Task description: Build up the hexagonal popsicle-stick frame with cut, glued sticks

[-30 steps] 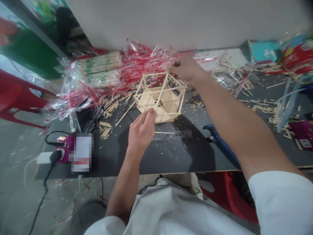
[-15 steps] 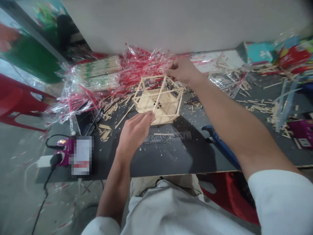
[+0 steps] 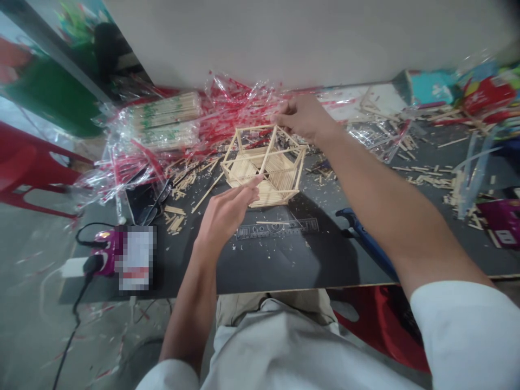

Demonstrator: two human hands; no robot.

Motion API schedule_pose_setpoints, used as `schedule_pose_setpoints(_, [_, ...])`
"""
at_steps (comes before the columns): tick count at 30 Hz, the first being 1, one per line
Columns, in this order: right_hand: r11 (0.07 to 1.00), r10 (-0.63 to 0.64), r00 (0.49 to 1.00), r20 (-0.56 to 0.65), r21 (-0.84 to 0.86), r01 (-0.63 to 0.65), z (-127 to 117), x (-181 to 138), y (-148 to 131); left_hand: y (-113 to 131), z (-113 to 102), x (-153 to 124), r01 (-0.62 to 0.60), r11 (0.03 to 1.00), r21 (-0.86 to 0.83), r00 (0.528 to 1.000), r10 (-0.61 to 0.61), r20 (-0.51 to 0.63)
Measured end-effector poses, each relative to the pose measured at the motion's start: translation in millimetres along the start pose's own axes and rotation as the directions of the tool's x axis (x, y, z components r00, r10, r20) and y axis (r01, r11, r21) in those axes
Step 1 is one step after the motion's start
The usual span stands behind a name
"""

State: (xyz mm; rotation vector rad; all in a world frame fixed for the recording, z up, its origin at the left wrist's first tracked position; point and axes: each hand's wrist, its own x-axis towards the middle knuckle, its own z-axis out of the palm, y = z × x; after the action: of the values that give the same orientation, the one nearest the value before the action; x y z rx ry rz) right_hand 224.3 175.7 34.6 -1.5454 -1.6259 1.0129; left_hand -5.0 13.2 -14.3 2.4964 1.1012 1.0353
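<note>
A hexagonal frame of thin wooden sticks (image 3: 280, 173) stands on the dark tabletop (image 3: 284, 254). One long stick (image 3: 268, 151) lies slanted across its top. My right hand (image 3: 304, 116) is at the frame's far rim, thumb and forefinger pinched on the far end of that stick. My left hand (image 3: 227, 211) reaches in from the near side. Its fingers are stretched out and the fingertips touch the stick's near end at the frame's front rim.
Red-and-clear plastic wrappers (image 3: 227, 108) and packs of chopsticks (image 3: 166, 116) lie behind the frame. Stick offcuts litter the table. A blue-handled tool (image 3: 365, 238) lies at the right, a purple device with cable (image 3: 108, 249) at the left, and a red chair (image 3: 32, 173) beyond.
My left hand has gone from a pinch on the stick's near end to stretched fingers touching it. The right hand has stayed pinched at the far rim.
</note>
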Motion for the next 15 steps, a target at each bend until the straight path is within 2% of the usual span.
schedule_pose_setpoints(5, [1.0, 0.016, 1.0, -0.003, 0.001, -0.016, -0.4, -0.1, -0.4, -7.8, 6.9, -2.4, 0.018, 0.99, -0.14, 1.0, -0.02, -0.013])
schedule_pose_setpoints(11, [0.999, 0.023, 1.0, -0.008, 0.037, -0.023, 2.0, 5.6, 5.0, -13.2, 22.1, -3.7, -0.013, 0.967, -0.254, 0.984, -0.034, -0.176])
schedule_pose_setpoints(15, [0.999, 0.016, 1.0, -0.021, 0.031, -0.015, 2.9, 5.2, 4.5, -13.7, 27.4, -4.4, -0.028, 0.962, -0.272, 0.977, -0.031, -0.21])
